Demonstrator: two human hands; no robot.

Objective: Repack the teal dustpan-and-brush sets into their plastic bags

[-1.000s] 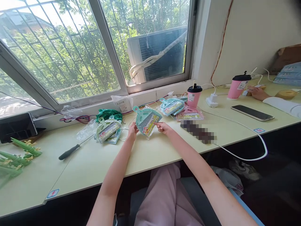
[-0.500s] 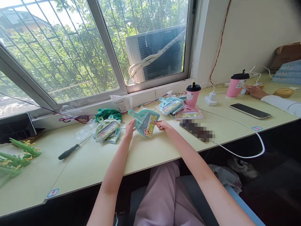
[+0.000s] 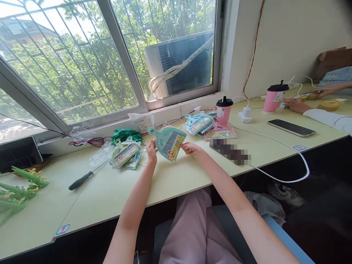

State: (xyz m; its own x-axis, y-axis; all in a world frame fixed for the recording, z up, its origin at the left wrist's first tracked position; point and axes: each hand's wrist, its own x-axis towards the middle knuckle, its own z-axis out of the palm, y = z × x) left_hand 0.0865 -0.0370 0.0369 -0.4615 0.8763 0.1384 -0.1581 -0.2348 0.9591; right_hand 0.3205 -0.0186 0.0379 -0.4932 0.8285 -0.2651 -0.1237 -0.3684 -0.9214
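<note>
Between my two hands, tilted above the table, is a mint-green toy dustpan and brush set [image 3: 166, 141] with a yellow printed label. My left hand [image 3: 152, 151] grips its left edge just below the looped handle. The fingers of my right hand [image 3: 189, 148] pinch its right edge by the label. To the left lies a pile of similar wrapped dustpan sets [image 3: 125, 153], partly overlapping. Behind and to the right are more blue sets [image 3: 198, 123], with a pink set [image 3: 220, 131] beside them.
A screwdriver [image 3: 81, 180] and crumpled clear wrap [image 3: 101, 154] lie on the left. On the right stand pink cups [image 3: 224, 111], a white charger [image 3: 245, 116] and a phone [image 3: 292, 127]. A white cable [image 3: 286, 180] droops over the table edge. A co-worker's hand [image 3: 298, 105] is at far right.
The dustpan set stays in both my hands, tilted slightly differently. At far right, another hand has come into view near the co-worker's hand. The camera view has shifted a little.
</note>
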